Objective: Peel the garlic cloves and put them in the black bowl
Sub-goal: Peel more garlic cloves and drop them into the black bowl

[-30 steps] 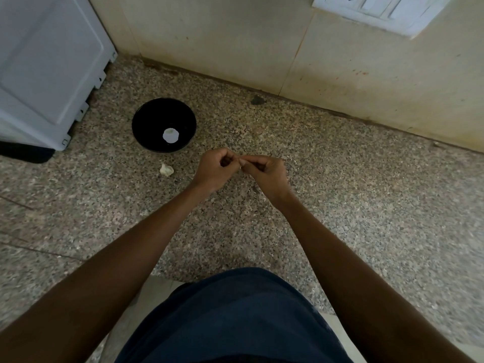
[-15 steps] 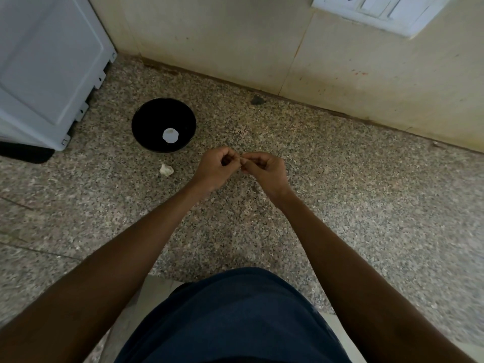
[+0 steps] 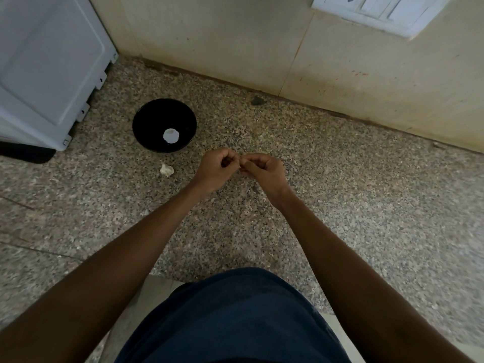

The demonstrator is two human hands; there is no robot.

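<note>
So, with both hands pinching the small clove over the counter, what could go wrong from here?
1. The clove is almost hidden between the left hand and right hand; held so thinly, it may slip onto the speckled counter, where it would be hard to spot.
2. The black bowl sits off to the left, so the carry could drop the clove.
3. The loose garlic piece near the left hand could be knocked.

Left hand (image 3: 214,169) and right hand (image 3: 264,171) pinch a garlic clove (image 3: 240,167) together beside the black bowl (image 3: 164,111)
</note>
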